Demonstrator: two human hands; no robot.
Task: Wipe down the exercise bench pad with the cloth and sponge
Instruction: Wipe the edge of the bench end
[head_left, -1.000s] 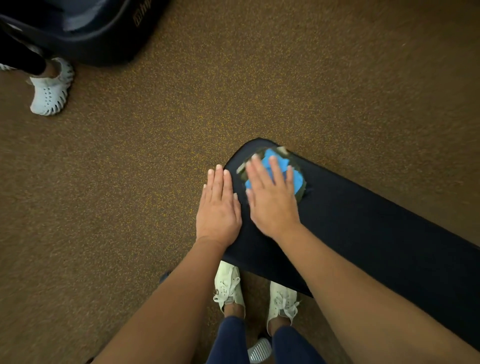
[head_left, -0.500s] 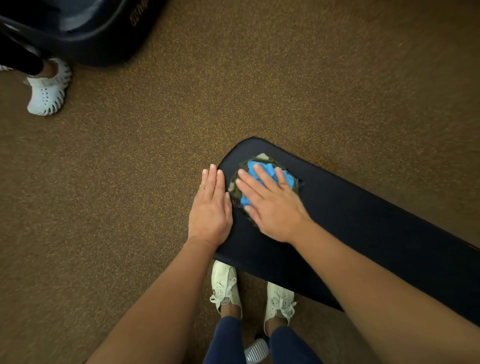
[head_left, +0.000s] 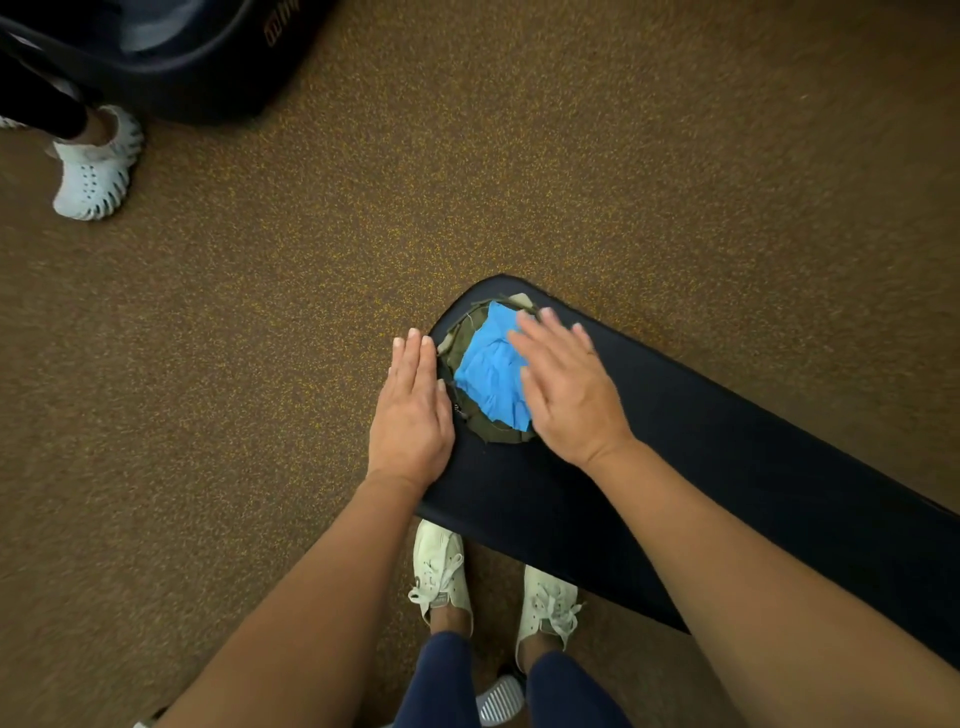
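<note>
The blue cloth (head_left: 491, 371) lies bunched on an olive-green rag (head_left: 475, 421) at the rounded end of the dark bench pad (head_left: 727, 467); a pale scrap (head_left: 521, 300) peeks out at the far edge (sponge or not, I cannot tell). The right hand (head_left: 569, 395) lies flat on the cloth's right side, fingers straight and slightly spread, a little blurred. The left hand (head_left: 413, 410) rests flat on the pad's left edge, fingers pressed together, thumb just beside the rag. Below the pad stand the person's 2 pale lace-up shoes (head_left: 441, 571) on brown speckled carpet (head_left: 234, 364). Far upper left, 1 white clog (head_left: 96, 166) stands beside a dark machine base (head_left: 171, 57)
</note>
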